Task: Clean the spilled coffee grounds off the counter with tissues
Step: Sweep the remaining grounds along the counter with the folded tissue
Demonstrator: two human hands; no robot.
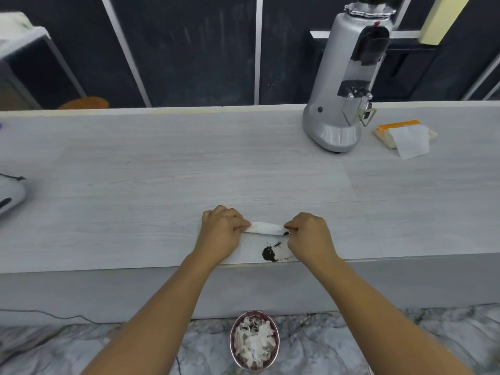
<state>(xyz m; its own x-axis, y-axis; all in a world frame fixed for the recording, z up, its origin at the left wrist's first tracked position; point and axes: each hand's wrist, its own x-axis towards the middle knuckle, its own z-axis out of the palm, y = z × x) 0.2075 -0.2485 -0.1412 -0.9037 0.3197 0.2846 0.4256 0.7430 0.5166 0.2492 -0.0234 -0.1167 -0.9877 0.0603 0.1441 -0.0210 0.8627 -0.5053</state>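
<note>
We see both hands low on the pale wood-grain counter (162, 171), close to its near edge, and between them a folded white tissue (266, 228) is stretched as a narrow strip. The left hand (220, 234) pinches the left end of the strip with curled fingers, and the right hand (311, 236) pinches the right end in the same way, so each hand is closed on the tissue. The strip lies on the counter or just above it; from this angle we cannot say which. At its right end, near the right fingers, there is a small dark spot, which seems to be some grounds. The main coffee grounds (267, 253) are a small dark heap with a few loose grains around it, between the two wrists, nearer to us than the tissue and just beside the counter edge. Far to the right on the counter stands a silver coffee grinder (349, 85), and beside it, further right, lies an orange tissue pack (397, 129) with one white sheet (411, 143) pulled out of it. At the left border we see part of a white appliance (9, 193). Below the counter, on the marbled floor, a round metal bin (254, 312) holds crumpled white tissues with dark specks.
</note>
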